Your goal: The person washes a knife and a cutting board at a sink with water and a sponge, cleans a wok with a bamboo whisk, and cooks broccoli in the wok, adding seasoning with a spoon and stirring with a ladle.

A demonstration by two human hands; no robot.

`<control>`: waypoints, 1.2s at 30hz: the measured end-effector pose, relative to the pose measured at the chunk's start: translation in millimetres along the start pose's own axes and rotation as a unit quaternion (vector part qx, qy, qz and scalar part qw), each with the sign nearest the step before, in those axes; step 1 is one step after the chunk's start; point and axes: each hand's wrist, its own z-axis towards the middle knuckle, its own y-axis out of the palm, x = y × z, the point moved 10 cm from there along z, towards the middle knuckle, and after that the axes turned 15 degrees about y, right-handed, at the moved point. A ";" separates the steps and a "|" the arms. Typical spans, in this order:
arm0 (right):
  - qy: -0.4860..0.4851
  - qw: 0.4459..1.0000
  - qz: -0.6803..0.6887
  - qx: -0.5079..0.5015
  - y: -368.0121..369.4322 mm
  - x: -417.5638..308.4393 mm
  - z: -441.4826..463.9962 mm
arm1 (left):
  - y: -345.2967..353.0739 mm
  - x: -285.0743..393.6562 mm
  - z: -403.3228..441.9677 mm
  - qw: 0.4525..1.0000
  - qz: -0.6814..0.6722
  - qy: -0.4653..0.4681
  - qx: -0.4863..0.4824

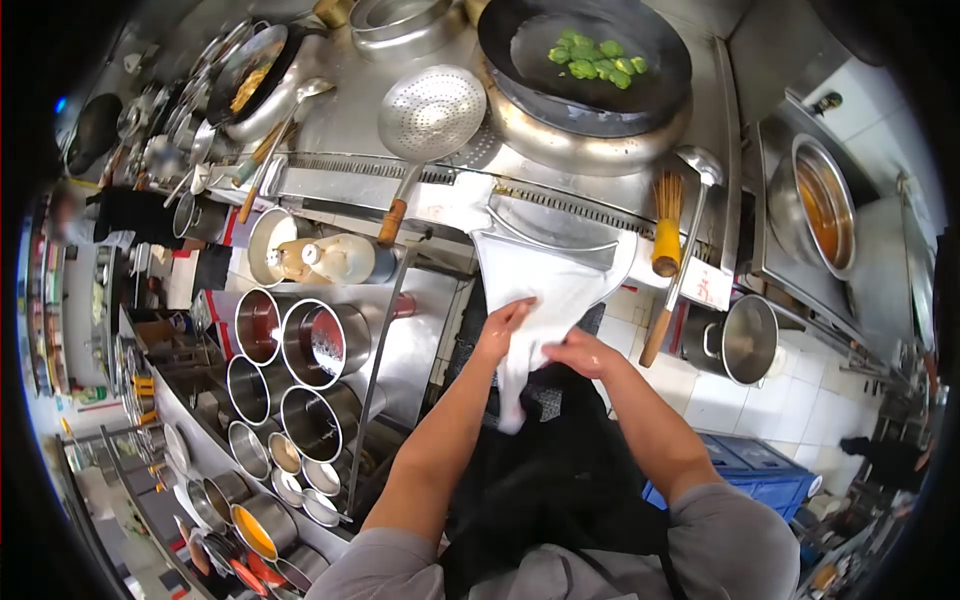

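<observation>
A white cloth hangs from the stove's front edge, draped by a curved metal bar, and its lower end dangles in front of my black apron. My left hand pinches the cloth's left side. Lower down on the right, my right hand has its fingers closed on the same cloth. Above, on the stove, a black wok holds green vegetable pieces. A perforated skimmer with a wooden handle lies to the left, while a bamboo brush and a ladle rest on the right.
Several metal pots stand on a shelf at the left, near plastic bottles. On the right are a steel bowl of orange-brown liquid, a hanging pot and a blue crate. Another person stands at far left.
</observation>
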 end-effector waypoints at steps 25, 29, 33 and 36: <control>0.089 0.917 0.204 0.330 -225.6 90.5 -154.4 | -72.7 300.0 54.0 0.702 0.612 0.277 0.236; 0.048 0.935 0.292 0.194 -177.8 53.3 -117.7 | -140.2 269.0 87.8 0.664 0.707 0.063 0.234; -0.066 0.916 0.149 0.366 -192.3 -10.2 -181.9 | -154.0 233.6 111.8 0.709 0.675 -0.076 0.189; -0.103 0.897 0.098 0.419 -164.5 -52.7 -222.5 | -160.2 230.4 112.4 0.632 0.748 -0.071 0.187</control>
